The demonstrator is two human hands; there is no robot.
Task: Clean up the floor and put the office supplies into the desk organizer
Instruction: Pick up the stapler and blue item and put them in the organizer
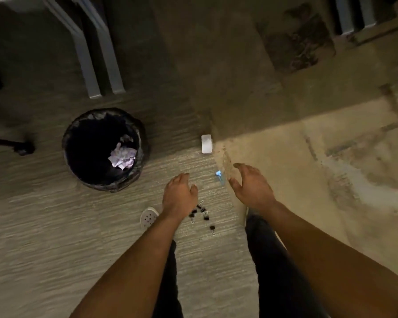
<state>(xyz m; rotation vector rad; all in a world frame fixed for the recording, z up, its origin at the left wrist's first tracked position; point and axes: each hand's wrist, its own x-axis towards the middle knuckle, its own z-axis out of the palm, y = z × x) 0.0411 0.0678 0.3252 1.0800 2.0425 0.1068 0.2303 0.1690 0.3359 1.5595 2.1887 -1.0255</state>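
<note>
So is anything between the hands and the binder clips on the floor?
Nothing visible. The binder clips lie loose on the carpet, partly under the left hand; the right hand hovers open nearer the small blue item.

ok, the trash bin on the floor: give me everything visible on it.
The trash bin is round, dark and stands upright on the carpet, left of both hands and clear of them. A black liner bag is folded over its rim, wrinkled and glossy. Inside, crumpled white paper lies toward the right wall; the rest of the interior is too dark to read. Nothing but the floor touches it.
</note>
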